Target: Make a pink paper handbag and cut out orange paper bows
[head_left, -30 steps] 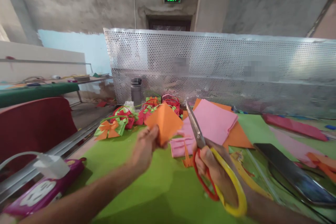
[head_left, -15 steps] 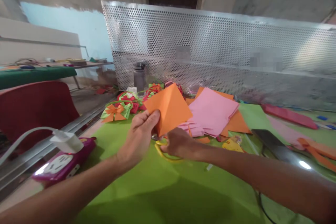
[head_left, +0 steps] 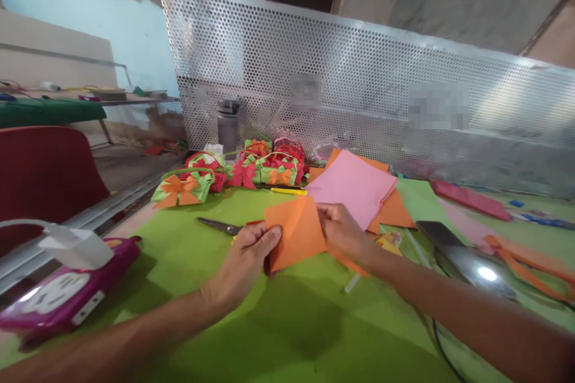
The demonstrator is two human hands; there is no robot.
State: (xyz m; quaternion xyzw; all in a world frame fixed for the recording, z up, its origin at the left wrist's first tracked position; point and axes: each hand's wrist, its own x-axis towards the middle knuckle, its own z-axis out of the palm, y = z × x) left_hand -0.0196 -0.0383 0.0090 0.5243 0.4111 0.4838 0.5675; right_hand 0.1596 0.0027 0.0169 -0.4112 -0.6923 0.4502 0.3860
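A creased square of orange paper [head_left: 299, 233] is held up above the green tabletop. My left hand [head_left: 245, 260] is closed on its left edge, thumb on the near face. At the right edge the fingers of my right hand [head_left: 344, 232] pinch the same sheet. Scissors [head_left: 220, 225] lie on the table just behind my left hand, dark blades pointing left; their handles are mostly covered. A yellow cutter knife [head_left: 287, 191] rests beyond the paper. Behind my right hand is a stack of pink paper sheets [head_left: 354, 182] on top of orange ones.
Several small paper bags with bows [head_left: 179, 188] stand at the back left near a grey bottle [head_left: 228, 125]. A purple power strip [head_left: 67, 293] with a white charger is at the left edge. To the right lie a phone [head_left: 453, 257] with its light on and orange strips [head_left: 525, 263].
My right hand has let go of the yellow-handled scissors and now grips the orange paper. The scissors lie on the table, and the paper has come lower. The view has shifted a little.
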